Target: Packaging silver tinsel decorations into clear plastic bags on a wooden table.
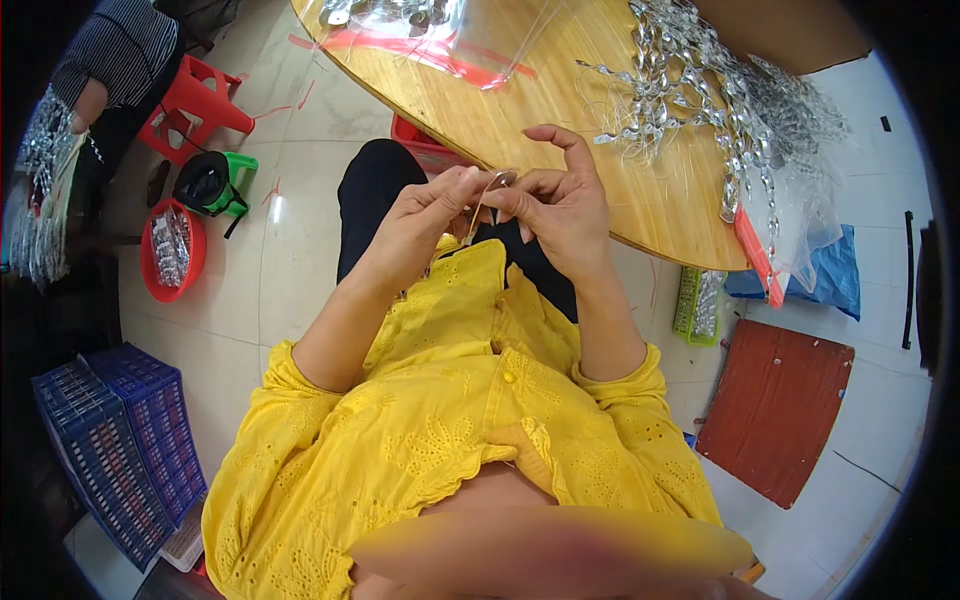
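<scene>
Together, the left hand and right hand pinch 1 small shiny piece; a red basin and a green basket hold silvery items.

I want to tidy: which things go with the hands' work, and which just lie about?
In use:
- left hand, right hand
- small shiny piece at their fingertips
- probably silvery strands, wooden table

Seemingly lying about:
- red-brown board
- blue crates
- blue bag

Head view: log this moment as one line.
left hand: at small shiny metallic piece | right hand: at same piece | twisted silver metallic strips: piled on curved-edge yellow wooden table
</scene>
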Demonstrator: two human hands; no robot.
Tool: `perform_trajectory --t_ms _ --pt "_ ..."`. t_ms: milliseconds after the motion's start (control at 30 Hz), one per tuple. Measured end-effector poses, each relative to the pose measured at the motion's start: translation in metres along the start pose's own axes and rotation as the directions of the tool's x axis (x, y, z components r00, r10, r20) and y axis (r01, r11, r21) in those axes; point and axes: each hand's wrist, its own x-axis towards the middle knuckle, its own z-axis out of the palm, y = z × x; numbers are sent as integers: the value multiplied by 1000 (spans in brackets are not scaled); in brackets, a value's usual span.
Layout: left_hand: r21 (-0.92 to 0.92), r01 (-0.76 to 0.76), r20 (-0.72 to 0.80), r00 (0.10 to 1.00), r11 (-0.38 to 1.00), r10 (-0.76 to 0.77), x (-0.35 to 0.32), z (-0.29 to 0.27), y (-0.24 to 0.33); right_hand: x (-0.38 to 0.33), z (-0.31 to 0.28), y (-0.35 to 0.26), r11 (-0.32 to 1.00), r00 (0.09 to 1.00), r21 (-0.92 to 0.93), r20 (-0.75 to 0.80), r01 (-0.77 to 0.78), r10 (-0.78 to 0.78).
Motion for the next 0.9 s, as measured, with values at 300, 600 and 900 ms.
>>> perform_trajectory --t_ms 300,600,900 --pt "-243 49 -130 988 969 -83 3 1 -6 2 -6 -13 977 993 -211 117 -6 32" --pt "-530 47 -24 997 847 -70 5 -3 -39 4 -25 -1 908 971 -411 175 -80 164" --pt "-99 -83 -57 995 992 77 -4 -19 -19 -11 -7 10 984 990 -166 -111 65 -84"
